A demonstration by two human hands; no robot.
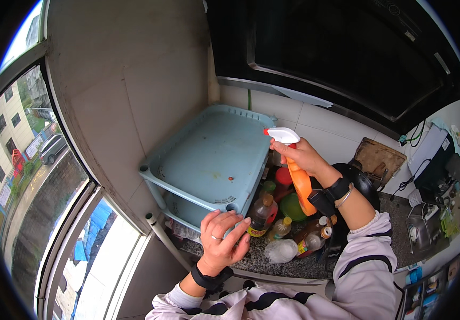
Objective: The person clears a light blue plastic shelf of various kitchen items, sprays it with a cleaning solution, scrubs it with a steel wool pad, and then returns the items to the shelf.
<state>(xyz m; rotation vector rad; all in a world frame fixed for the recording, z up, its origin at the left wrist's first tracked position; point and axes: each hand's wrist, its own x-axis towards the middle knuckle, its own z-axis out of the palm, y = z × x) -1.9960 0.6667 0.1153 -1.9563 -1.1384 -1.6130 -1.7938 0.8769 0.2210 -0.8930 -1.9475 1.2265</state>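
My right hand (304,156) is closed around the neck of an orange spray bottle (303,188) with a white trigger head. Its red nozzle points left, over the right edge of a light-blue plastic shelf rack (198,148). The rack's top tier has a raised rim, a few stains and a small reddish-brown speck (231,179). At the rack's near right corner is my left hand (224,240), fingers spread and holding nothing; whether its fingertips touch the corner I cannot tell.
Right of the rack, a dark-capped sauce bottle (263,216), several other bottles and a green bowl (293,207) crowd the speckled counter (254,262). A black wok (360,184) and wooden board (378,160) stand farther right. A range hood (334,52) hangs above; a window (94,188) is left.
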